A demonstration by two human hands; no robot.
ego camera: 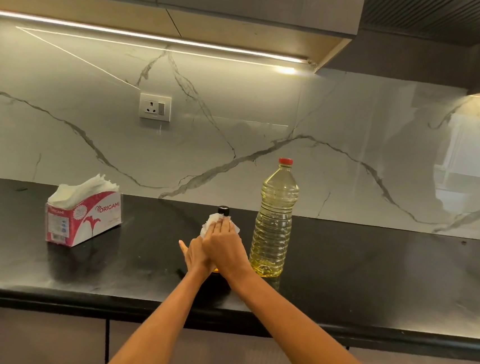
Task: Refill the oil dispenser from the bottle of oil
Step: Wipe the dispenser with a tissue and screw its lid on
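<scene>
The oil dispenser point(223, 210) stands on the black counter point(370, 282). Only its black cap and a sliver of amber oil at its base show; my hands hide the rest. My left hand point(193, 255) grips the dispenser's lower body, thumb sticking out to the left. My right hand point(225, 249) crosses over it, its straight fingers pressing a crumpled white tissue point(210, 223) against the dispenser's upper part. The clear oil bottle point(273, 223), with its red cap on and pale yellow oil inside, stands upright just to the right of my hands.
A red and white tissue box point(82, 219) with tissues sticking out sits on the counter to the left. A marble backsplash with a wall socket point(155, 107) rises behind. The counter's front edge runs just below my forearms, with cabinet fronts underneath.
</scene>
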